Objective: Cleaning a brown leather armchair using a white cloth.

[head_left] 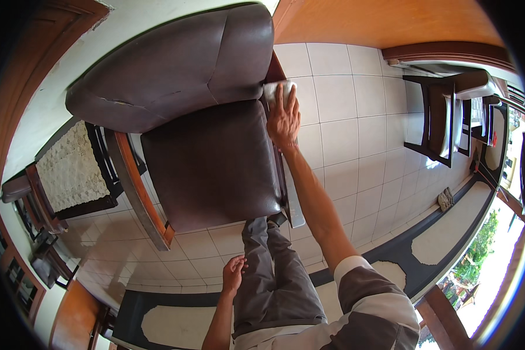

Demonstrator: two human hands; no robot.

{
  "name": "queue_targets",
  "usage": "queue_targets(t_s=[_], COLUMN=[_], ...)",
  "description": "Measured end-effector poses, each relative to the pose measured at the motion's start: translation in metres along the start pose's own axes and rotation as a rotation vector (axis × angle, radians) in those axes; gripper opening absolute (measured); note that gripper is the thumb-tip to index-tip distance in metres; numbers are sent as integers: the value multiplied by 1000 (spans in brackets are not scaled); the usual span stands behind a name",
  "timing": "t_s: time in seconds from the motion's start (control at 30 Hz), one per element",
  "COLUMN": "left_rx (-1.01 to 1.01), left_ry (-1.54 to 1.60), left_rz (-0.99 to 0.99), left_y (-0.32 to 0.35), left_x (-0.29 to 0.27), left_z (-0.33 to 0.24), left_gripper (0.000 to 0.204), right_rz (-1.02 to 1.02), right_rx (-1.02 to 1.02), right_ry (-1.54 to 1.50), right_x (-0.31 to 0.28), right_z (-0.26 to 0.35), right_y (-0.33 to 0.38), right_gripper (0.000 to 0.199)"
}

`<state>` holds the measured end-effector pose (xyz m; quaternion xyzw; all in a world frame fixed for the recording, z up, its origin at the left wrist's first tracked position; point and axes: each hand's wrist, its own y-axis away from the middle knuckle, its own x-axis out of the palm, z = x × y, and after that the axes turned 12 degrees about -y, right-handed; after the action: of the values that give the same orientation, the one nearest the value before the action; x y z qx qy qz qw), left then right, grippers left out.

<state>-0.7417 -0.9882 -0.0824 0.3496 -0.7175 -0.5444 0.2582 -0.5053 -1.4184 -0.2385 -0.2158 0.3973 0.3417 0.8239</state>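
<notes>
My right hand (284, 119) presses a folded white cloth (274, 91) onto the chair's right armrest, near where it meets the backrest; its fingers lie over the cloth. The chair has a dark brown padded seat (213, 163) and a matching backrest (175, 70) with cracks in its covering. Its left wooden armrest (135, 186) stands free of my hands. Lower down, my left hand (233, 274) hangs beside my left thigh with its fingers loosely curled, and nothing shows in it.
A low table with a lace-like top (70, 169) stands left of the chair. Another dark wooden chair (440, 119) is at the right on the tiled floor (356, 134). A greyish crumpled thing (445, 199) lies on the dark-edged ledge (472, 195) at the right.
</notes>
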Motion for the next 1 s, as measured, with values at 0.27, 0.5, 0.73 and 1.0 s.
queue_targets(t_s=[0.27, 0.5, 0.73, 1.0], left_rx=[-29, -39, -4, -38], left_ry=[58, 57, 41, 12], left_rz=[-72, -31, -31, -31], left_y=[0, -5, -7, 5], left_x=[-19, -9, 3, 19], left_z=[-12, -8, -8, 23], left_gripper=[29, 29, 30, 30], right_rz=[249, 180, 512, 436], right_rx=[-458, -355, -39, 92], right_ry=[-207, -198, -62, -102], right_x=[29, -7, -97, -118], right_z=[-23, -20, -53, -48], right_y=[-189, -103, 188, 288], right_gripper=[61, 46, 68, 72])
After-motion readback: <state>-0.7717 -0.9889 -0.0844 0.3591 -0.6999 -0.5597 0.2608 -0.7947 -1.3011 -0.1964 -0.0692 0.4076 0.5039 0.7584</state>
